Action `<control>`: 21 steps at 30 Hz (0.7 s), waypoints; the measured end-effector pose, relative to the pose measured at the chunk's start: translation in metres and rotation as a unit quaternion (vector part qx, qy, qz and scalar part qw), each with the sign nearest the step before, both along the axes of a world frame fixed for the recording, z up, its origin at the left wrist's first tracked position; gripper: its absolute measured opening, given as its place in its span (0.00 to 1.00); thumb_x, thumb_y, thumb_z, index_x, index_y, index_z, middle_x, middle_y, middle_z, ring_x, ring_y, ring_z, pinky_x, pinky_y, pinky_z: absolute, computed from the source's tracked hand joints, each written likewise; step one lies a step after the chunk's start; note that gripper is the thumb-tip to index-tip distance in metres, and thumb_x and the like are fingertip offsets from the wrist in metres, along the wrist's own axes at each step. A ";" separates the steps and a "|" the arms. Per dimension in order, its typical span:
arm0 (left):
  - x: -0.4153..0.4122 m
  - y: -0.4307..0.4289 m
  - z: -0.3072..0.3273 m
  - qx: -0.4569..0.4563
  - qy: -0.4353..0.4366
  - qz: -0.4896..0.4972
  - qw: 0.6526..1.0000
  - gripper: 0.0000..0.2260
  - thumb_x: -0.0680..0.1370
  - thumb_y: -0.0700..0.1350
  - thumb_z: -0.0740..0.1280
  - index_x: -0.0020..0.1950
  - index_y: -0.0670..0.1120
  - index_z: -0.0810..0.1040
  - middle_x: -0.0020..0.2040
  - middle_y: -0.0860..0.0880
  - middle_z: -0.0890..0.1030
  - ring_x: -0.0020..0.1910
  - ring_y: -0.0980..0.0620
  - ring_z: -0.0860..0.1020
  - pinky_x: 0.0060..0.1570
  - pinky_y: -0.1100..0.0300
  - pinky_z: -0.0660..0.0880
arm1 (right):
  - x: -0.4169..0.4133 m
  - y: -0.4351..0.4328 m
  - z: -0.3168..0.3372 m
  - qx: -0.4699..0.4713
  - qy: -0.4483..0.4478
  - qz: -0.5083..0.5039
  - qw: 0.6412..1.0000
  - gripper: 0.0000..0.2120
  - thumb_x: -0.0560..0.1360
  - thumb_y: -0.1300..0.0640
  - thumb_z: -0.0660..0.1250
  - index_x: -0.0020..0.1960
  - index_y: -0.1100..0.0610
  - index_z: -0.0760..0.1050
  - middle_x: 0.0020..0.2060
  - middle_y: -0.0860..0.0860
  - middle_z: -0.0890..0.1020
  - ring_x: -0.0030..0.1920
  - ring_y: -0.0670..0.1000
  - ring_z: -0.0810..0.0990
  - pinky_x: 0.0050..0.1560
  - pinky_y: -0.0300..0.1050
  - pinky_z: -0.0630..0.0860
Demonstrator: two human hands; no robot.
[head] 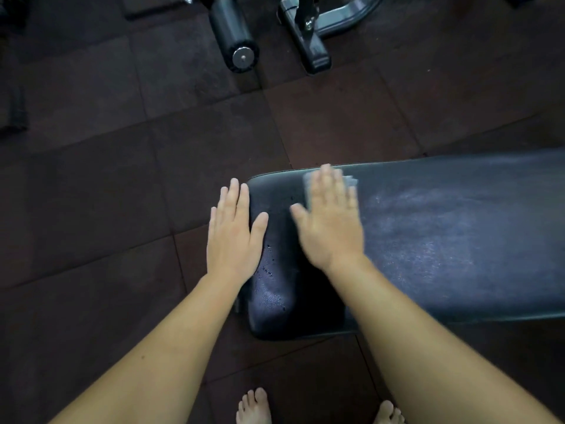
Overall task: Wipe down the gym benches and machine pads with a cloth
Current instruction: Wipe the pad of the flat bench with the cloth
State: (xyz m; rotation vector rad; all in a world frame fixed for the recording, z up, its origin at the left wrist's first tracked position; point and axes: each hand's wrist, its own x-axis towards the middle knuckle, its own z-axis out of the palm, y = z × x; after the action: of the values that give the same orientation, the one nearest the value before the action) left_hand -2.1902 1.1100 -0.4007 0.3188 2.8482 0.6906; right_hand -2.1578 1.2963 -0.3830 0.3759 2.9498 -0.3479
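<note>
A black padded gym bench (443, 240) runs from the middle of the view to the right edge, its surface streaked with pale marks and a few droplets near its left end. My right hand (330, 221) lies flat with straight fingers on a grey cloth (348, 182), pressing it onto the far part of the pad; the hand is blurred. Only the cloth's edges show past the fingers. My left hand (234, 231) rests flat and open against the bench's left end, thumb on the pad.
Dark rubber floor tiles (107, 194) surround the bench. A black roller pad (232, 35) and a machine's metal base (308, 35) stand at the top centre. My bare feet (253, 407) show at the bottom edge, next to the bench's near corner.
</note>
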 end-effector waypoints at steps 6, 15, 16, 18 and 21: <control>0.008 0.004 0.000 0.175 -0.096 0.049 0.979 0.31 0.86 0.58 0.53 0.86 0.52 0.47 0.85 0.59 0.46 0.82 0.65 0.46 0.79 0.63 0.48 | -0.004 0.015 -0.005 0.002 -0.009 0.100 0.995 0.36 0.81 0.38 0.38 0.84 0.53 0.44 0.84 0.50 0.44 0.83 0.51 0.40 0.81 0.52 0.37; 0.019 0.011 -0.002 0.357 -0.146 0.149 0.911 0.26 0.86 0.56 0.52 0.85 0.54 0.54 0.82 0.64 0.55 0.76 0.76 0.51 0.74 0.74 0.48 | -0.021 -0.016 0.001 0.013 -0.016 -0.015 1.000 0.38 0.81 0.37 0.34 0.84 0.58 0.43 0.83 0.56 0.44 0.83 0.55 0.40 0.81 0.57 0.38; 0.019 0.011 -0.002 0.374 -0.150 0.161 0.901 0.26 0.86 0.56 0.52 0.85 0.54 0.56 0.82 0.63 0.56 0.77 0.75 0.53 0.76 0.70 0.49 | -0.018 -0.028 0.004 -0.002 -0.017 -0.001 1.000 0.39 0.80 0.37 0.34 0.84 0.58 0.43 0.83 0.56 0.44 0.83 0.55 0.40 0.81 0.57 0.38; 0.019 0.010 -0.002 0.414 -0.160 0.181 0.878 0.28 0.84 0.58 0.53 0.84 0.53 0.59 0.82 0.61 0.59 0.78 0.72 0.56 0.80 0.63 0.51 | -0.011 -0.041 0.006 -0.032 -0.023 0.037 0.999 0.39 0.79 0.37 0.33 0.84 0.58 0.44 0.84 0.55 0.45 0.83 0.54 0.41 0.82 0.54 0.38; 0.019 0.011 -0.001 0.456 -0.171 0.198 0.851 0.28 0.83 0.58 0.54 0.83 0.51 0.61 0.82 0.60 0.62 0.78 0.69 0.58 0.82 0.57 0.53 | -0.012 -0.034 0.003 -0.015 -0.011 0.082 0.996 0.36 0.81 0.39 0.37 0.84 0.56 0.48 0.84 0.53 0.50 0.83 0.53 0.46 0.82 0.52 0.41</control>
State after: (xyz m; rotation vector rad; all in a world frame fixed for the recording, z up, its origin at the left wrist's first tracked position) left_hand -2.1708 1.1211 -0.4016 -0.2715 2.0579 1.9359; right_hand -2.1696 1.2620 -0.3803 0.1309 2.9240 -0.3639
